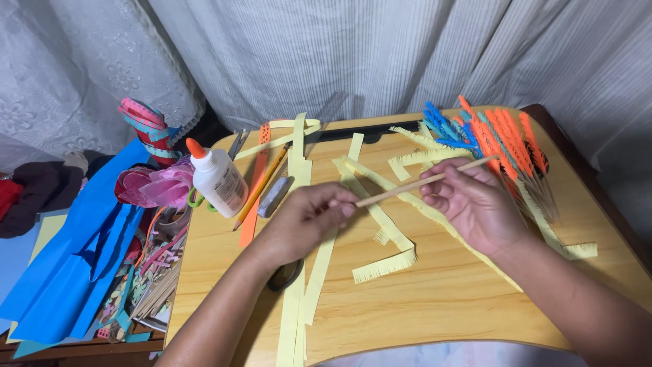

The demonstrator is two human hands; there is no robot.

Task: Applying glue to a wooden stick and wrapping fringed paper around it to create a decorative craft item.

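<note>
A thin wooden stick point(407, 186) is held level over the small wooden table point(435, 299). My left hand point(305, 221) pinches its near end and my right hand point(472, 207) grips it toward the far end. Under the hands lie fringed yellow paper strips point(384, 265), some curled. Long plain yellow strips point(295, 306) run toward me under my left forearm.
A white glue bottle with orange cap point(217, 180), a pencil point(261, 187), an orange strip point(257, 183) and a grey eraser point(274, 196) lie at the table's left. Finished orange and blue fringed sticks point(496, 139) pile at the back right. Blue paper point(75, 251) and craft scraps lie left of the table.
</note>
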